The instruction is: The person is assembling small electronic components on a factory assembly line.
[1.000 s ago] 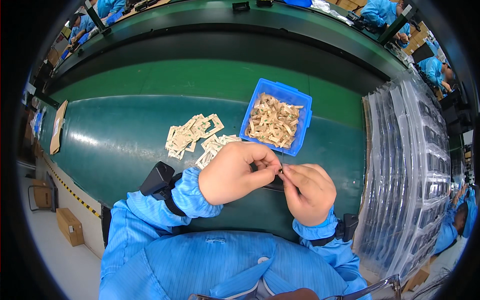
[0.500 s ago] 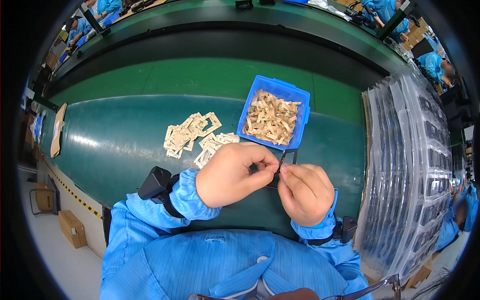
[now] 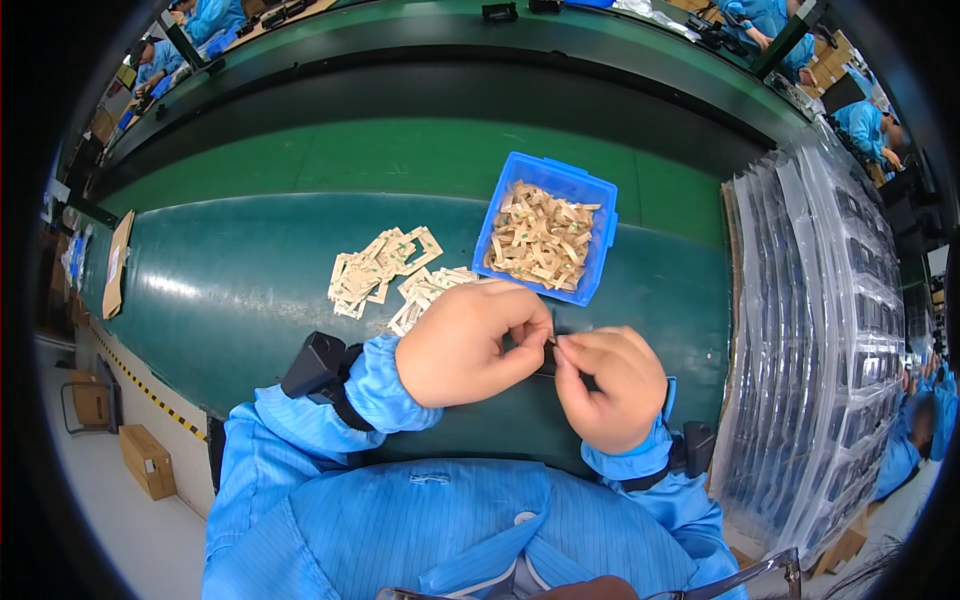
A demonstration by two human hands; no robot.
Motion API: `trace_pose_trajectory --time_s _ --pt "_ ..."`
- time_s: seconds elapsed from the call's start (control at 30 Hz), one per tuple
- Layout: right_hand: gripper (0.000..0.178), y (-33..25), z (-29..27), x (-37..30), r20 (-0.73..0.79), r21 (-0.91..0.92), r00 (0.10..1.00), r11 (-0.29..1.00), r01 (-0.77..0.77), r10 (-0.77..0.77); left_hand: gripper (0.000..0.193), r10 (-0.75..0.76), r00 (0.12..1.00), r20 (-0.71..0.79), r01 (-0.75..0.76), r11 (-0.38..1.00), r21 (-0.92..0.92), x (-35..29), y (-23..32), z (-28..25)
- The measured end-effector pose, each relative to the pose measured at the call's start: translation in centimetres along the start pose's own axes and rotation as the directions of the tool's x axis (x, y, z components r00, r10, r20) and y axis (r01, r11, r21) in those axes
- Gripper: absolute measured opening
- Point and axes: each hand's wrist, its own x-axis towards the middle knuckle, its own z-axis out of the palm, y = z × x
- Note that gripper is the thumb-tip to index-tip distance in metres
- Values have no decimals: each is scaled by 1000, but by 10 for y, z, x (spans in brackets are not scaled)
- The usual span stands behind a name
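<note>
My left hand (image 3: 470, 345) and my right hand (image 3: 615, 390) meet fingertip to fingertip above the bench's near side, both closed in a pinch. Between them is a thin black frame (image 3: 563, 317), now mostly hidden by my fingers; only a dark strip of it shows. A small pale bit shows at the fingertips, too small to name. Just beyond the hands stands a blue bin (image 3: 603, 250) full of small tan paper strips (image 3: 540, 235). Flat tan frame-shaped pieces (image 3: 375, 270) lie in a loose pile left of the bin, and paler ones (image 3: 425, 293) lie partly behind my left hand.
Tall stacks of clear plastic trays (image 3: 820, 350) holding dark parts line the right edge of the green bench (image 3: 230, 260). A cardboard sheet (image 3: 117, 265) rests at the far left. Beyond the bench runs a dark raised ledge (image 3: 400, 90). Other people in blue work farther off.
The black frame stood upright above my fingertips; now it has tilted and mostly dropped from sight. My fingertips stay close together, with only slight shifts of both hands.
</note>
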Motion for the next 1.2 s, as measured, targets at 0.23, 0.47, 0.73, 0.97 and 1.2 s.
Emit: trace_pose_trajectory --time_s 0.23,0.47,0.73,0.97,1.2 --pt "11 -1 -8 -2 -53 276 867 842 -464 495 17 308 894 -325 -77 821 565 14 -39 -9" --pt "11 4 -11 -3 102 287 894 848 -446 436 23 74 997 8 -73 997 -27 4 -6 -6" --pt "26 2 -43 -5 747 508 459 31 -861 482 14 193 981 23 -189 974 -122 -11 0 -13" --pt "20 5 -34 -26 520 439 615 433 -787 592 37 197 980 -2 -192 958 215 -38 -16 12" --pt "30 23 -32 -19 318 80 887 923 -377 335 53 240 970 44 -241 921 306 -37 -38 30"
